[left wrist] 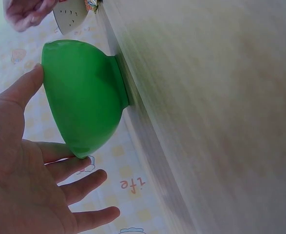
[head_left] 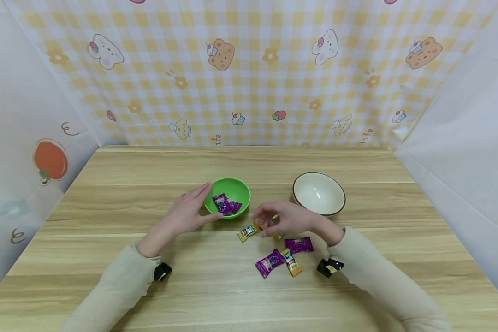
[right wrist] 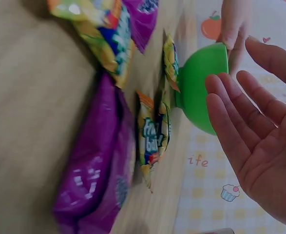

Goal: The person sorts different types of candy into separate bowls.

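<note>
Steadying a smooth, round green bowl (head_left: pixel 232 186), seemingly plastic, on a wood-grain surface (head_left: pixel 207 286), with the left hand (head_left: pixel 186 212) spread and touching the rim. Poised with an unladen right hand (head_left: pixel 289 218), loosely curved, above shiny yellow, crimped-end packets (head_left: pixel 247 233). Apparently at a picking-up step, with at least two crinkled purple packets (head_left: pixel 222 204) inside the bowl and more purple packets (head_left: pixel 269 263) on the surface. Probably calling next for a fingertip pinch on one slim wrapper. Also visible beyond the right hand, a glossy off-white bowl (head_left: pixel 318 193), dark-rimmed, likely ceramic.
</note>
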